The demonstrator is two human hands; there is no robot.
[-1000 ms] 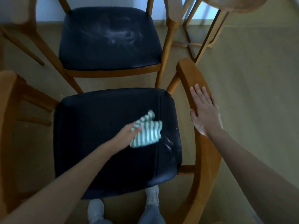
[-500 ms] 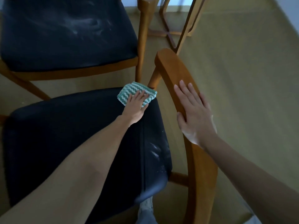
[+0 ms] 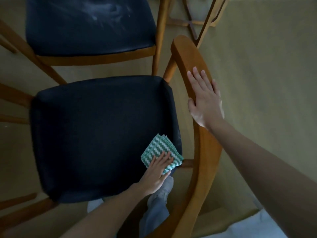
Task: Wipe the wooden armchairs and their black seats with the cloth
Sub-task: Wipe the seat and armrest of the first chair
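Observation:
A folded green-and-white cloth [image 3: 161, 150] lies on the near right corner of the black seat [image 3: 99, 133] of the closest wooden armchair. My left hand [image 3: 157, 174] presses flat on the cloth with straight fingers. My right hand [image 3: 204, 98] rests flat on the chair's curved wooden armrest [image 3: 204, 152], fingers extended, thumb over the inner edge. A second armchair stands beyond, its black seat [image 3: 89, 24] smeared with pale dust.
Wooden legs [image 3: 202, 21] of another piece of furniture stand at the top right. Tan floor [image 3: 265, 83] stretches to the right. More chair frame rails [image 3: 15, 98] show at the left. My legs and shoes [image 3: 157, 203] are just below the seat's front edge.
My left hand slid the cloth from the seat's far right corner back to its near right corner. My right hand stayed on the armrest.

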